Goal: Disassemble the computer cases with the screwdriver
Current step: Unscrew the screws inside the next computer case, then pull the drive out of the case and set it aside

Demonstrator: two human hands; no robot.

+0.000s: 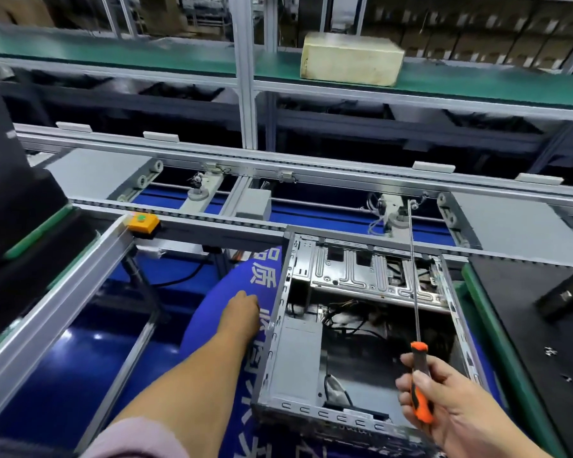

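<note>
At the near centre of the workstation, an open grey sheet-metal computer case (361, 328) lies with its side panel off, showing a silver stamped drive tray at the far end, black cables in the middle and a grey boxed unit at its near left. It rests on a blue cloth printed with white Chinese characters (245, 292); "质" is readable, the rest is partly hidden. The right hand (450, 404) curls around the orange-and-black handle of a long thin-shafted screwdriver (416, 325), shaft pointing far over the case. The left hand (242, 312) reaches onto the cloth just left of the case; its fingers are hidden, so their pose cannot be told. Farther left sits a yellow box with a green button (143, 223) on the grey aluminium conveyor rail (212, 223). On the far green shelf (146, 57) stands a cream rectangular block (351, 57).
</note>
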